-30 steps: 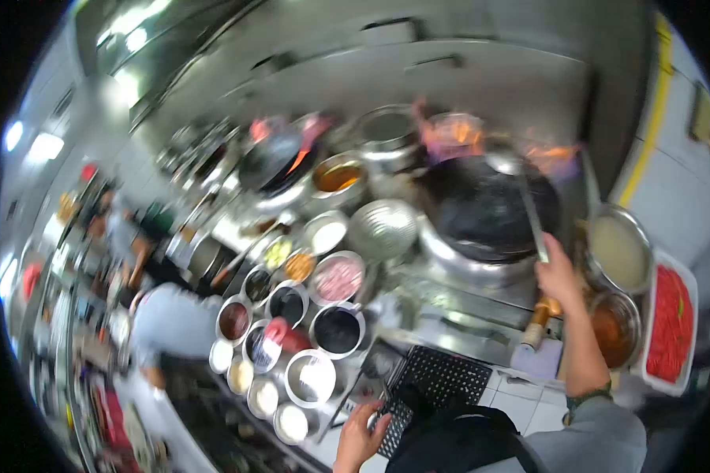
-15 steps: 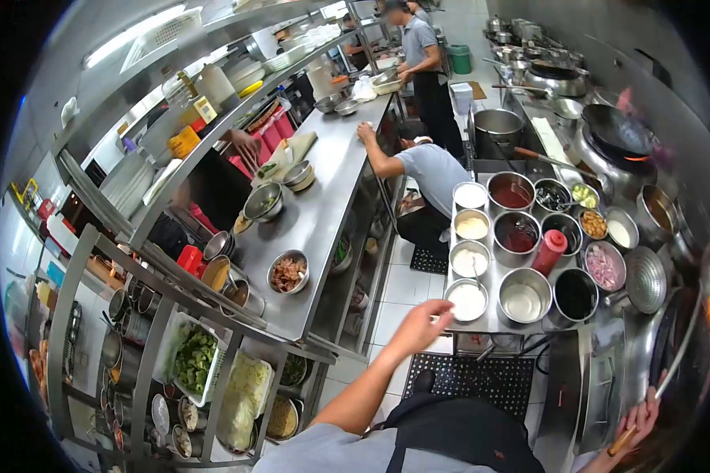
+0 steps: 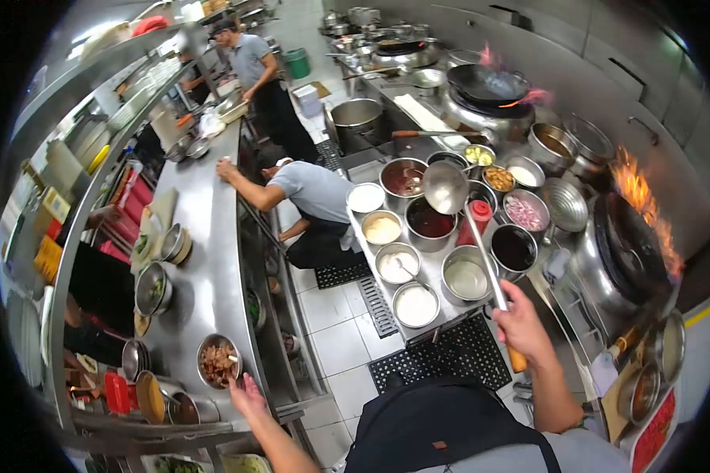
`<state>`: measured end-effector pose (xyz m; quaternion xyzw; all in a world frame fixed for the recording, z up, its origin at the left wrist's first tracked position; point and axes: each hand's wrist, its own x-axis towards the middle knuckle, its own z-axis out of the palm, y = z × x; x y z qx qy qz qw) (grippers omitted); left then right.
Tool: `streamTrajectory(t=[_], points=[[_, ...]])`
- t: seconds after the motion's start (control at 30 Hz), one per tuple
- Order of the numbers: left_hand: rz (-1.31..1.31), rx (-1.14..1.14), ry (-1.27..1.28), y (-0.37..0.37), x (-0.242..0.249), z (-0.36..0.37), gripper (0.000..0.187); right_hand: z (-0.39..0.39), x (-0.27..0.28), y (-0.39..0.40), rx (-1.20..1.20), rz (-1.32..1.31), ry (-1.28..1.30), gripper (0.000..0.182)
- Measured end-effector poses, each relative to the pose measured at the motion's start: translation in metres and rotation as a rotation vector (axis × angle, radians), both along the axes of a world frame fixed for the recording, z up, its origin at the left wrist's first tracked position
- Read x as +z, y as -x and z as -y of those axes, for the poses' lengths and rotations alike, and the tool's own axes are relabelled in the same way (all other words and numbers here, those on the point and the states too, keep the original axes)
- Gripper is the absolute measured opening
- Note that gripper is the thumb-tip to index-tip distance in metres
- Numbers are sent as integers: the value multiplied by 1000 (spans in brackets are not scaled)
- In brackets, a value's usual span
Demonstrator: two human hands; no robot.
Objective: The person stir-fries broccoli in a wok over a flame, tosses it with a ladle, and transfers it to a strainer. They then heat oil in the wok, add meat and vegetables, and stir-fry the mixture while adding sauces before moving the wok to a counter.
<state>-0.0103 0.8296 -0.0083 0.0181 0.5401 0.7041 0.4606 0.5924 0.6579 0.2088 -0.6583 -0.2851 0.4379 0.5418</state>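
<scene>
right hand [image 3: 521,327] fingers clenched round ladle [image 3: 465,221] handle end; ladle bowl raised above sauce pots [image 3: 430,217] on counter [image 3: 438,272]. long, stiff metal, likely bowl-heavy: grip near wooden end. left hand [image 3: 247,394] fingers spread, empty, near bowl of meat [image 3: 218,361].

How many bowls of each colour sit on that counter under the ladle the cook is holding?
White or cream bowls: 5
Red-brown sauce bowls: 2
Black liquid bowl: 1
Clear-looking liquid bowl: 1
Pink chopped bowl: 1
Yellow-green bowl: 1
Orange-brown bowl: 1
Total: 12, leaving out bowls partly hidden by the ladle.
</scene>
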Motion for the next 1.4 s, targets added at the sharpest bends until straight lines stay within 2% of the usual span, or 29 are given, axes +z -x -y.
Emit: streamTrajectory(t=[0.07,0.27,0.33,0.43,0.47,0.57,0.6,0.67,0.77,0.87,0.9,0.93,1.0,1.03,1.1,1.17,1.23,1.3,1.33,1.37,1.4], points=[[-35,67,14,-22,25,-4,37,-8,-16,8,14,64,45,64],[-122,24,33,-4,10,-17,23,-20,-20,24,10,107,161,65],[-167,1,74,-23,30,-17,15,-22,-18,28,-7,88,156,65],[-211,-51,95,-58,39,-27,13,-25,-20,27,-11,45,153,65],[-180,-117,82,-69,40,-33,13,-26,-21,25,-6,30,151,65],[-106,-429,-51,-99,25,-66,13,-27,-10,22,-78,-250,86,65],[-247,-536,-56,-112,19,-80,13,-26,-8,22,-84,-298,61,64],[-434,-680,-72,-154,18,-114,15,-23,-7,22,-96,-393,3,63],[-382,-764,-130,-247,68,-142,15,-21,-8,20,-102,-343,-31,62],[-383,-891,-175,-327,95,-182,12,-17,0,11,-105,-457,-86,58],[-337,-878,-160,-358,114,-184,10,-13,3,8,-103,-528,-139,57],[-472,-912,-279,-382,96,-203,7,-9,5,4,-93,-598,-194,55],[-484,-929,-337,-430,107,-216,7,1,9,-5,-87,-767,-309,51],[-353,-927,-278,-460,137,-209,9,6,13,-11,-41,-817,-374,51],[-336,-1011,-306,-514,163,-200,13,22,19,-29,28,-905,-508,51],[-410,-1133,-432,-564,202,-169,14,39,32,-49,34,-747,-518,58],[-311,-1299,-427,-614,231,-138,6,57,42,-73,-14,-451,-459,61],[-236,-1436,-436,-670,242,-109,3,81,45,-105,-82,-76,-280,63],[-272,-1549,-363,-699,250,-93,7,100,45,-122,-117,42,-230,63],[-302,-1550,-250,-726,263,-64,11,121,44,-138,-156,153,-175,63],[-250,-1581,-262,-757,262,-45,12,145,47,-152,-209,339,-117,65]])
